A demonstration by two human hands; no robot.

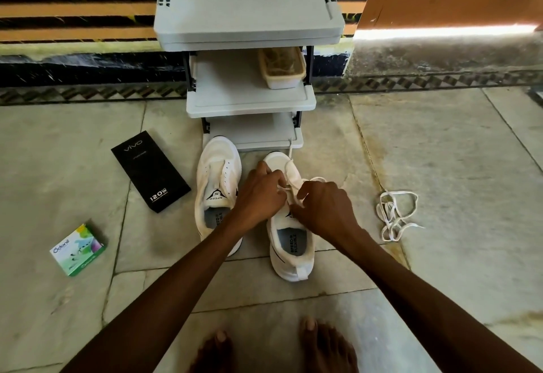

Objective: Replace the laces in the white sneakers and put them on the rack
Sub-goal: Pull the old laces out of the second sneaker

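A: Two bare feet nearest; and the hands?
B: Over the right-hand sneaker; the left hand and the right hand both pinch its white lace, fingers curled.
A: And the other sneaker?
B: Just beside it, eyelets bare; a loose lace lies well apart on the right; the grey rack stands just behind both sneakers.
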